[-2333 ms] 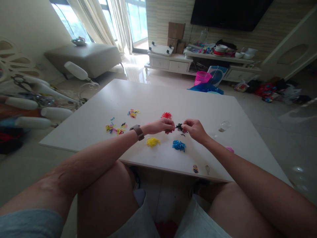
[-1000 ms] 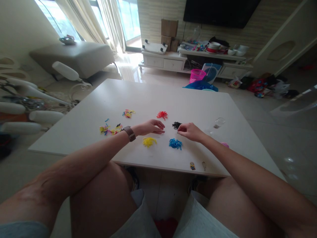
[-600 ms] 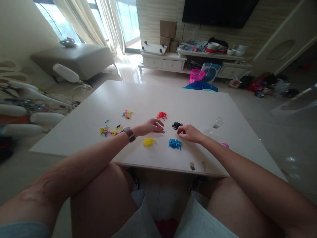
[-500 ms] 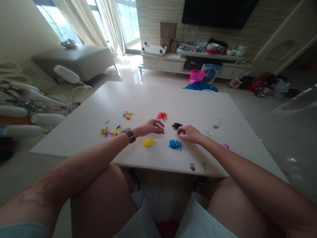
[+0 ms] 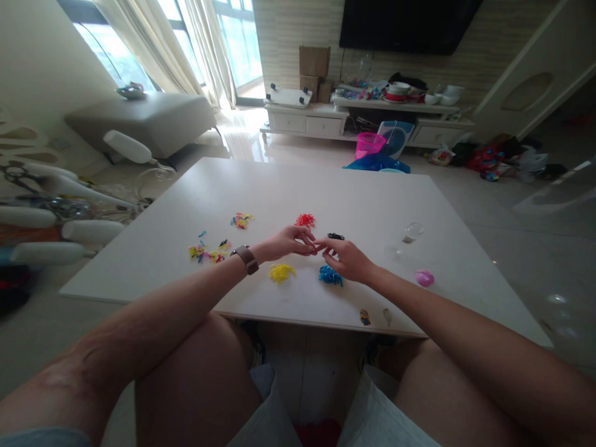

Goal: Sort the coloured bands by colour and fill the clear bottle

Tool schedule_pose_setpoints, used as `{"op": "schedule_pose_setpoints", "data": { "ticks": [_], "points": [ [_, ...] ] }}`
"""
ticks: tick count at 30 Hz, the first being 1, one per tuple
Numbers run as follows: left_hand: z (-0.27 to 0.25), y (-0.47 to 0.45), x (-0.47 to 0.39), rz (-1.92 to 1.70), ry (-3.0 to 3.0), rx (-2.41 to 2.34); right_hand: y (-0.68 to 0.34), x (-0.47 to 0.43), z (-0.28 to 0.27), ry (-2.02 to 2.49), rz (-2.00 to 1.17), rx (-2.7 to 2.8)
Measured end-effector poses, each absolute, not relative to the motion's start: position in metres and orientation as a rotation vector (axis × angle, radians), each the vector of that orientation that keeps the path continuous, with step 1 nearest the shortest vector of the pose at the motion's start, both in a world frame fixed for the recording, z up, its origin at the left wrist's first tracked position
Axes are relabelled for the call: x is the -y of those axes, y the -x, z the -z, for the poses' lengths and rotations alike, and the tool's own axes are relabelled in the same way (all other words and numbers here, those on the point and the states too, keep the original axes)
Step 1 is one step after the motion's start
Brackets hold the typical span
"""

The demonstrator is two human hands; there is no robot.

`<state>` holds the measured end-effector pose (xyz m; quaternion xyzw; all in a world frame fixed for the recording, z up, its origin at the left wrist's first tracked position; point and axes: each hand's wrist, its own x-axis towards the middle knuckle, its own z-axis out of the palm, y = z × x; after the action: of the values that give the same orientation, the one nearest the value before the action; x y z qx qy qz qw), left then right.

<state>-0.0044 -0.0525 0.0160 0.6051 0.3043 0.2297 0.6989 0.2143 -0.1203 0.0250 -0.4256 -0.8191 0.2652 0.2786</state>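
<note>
Over the middle of the white table (image 5: 261,186), my left hand (image 5: 292,241) has its fingertips pinched together on something too small to make out. My right hand (image 5: 347,257) meets those fingertips with its stretched forefinger, its fingers partly spread. Beneath my right hand, a pile of blue rubber bands (image 5: 329,275) and a pile of black rubber bands (image 5: 336,236) are partly covered. Red rubber bands (image 5: 305,220) lie just beyond my left hand, yellow rubber bands (image 5: 281,273) on its near side.
Mixed coloured bands (image 5: 241,220) and another mixed heap (image 5: 205,253) lie at the left. To the right are clear plastic pieces (image 5: 413,230) and a pink round object (image 5: 424,277). A minion figure (image 5: 364,317) and a small clear piece (image 5: 387,316) sit near the front edge.
My right hand has moved left from beside the black bands to my left fingertips, and its fingers have stretched out. My left hand has shifted slightly right. The pink object is now uncovered.
</note>
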Motion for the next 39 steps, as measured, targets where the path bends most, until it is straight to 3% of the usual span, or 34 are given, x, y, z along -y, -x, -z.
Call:
{"op": "schedule_pose_setpoints", "data": {
  "ticks": [14,25,39],
  "points": [
    [-0.016,-0.02,0.046,-0.536,-1.312,-0.682,-0.22,0.12,-0.035,1.243,-0.645,1.929],
    [0.003,0.001,0.011,-0.805,-1.005,-1.241,-0.225,0.118,-0.039,1.265,-0.549,1.873],
    [-0.006,0.015,-0.006,-0.958,-0.935,-0.99,-0.23,0.12,-0.045,1.26,-0.475,1.863]
  ]
}}
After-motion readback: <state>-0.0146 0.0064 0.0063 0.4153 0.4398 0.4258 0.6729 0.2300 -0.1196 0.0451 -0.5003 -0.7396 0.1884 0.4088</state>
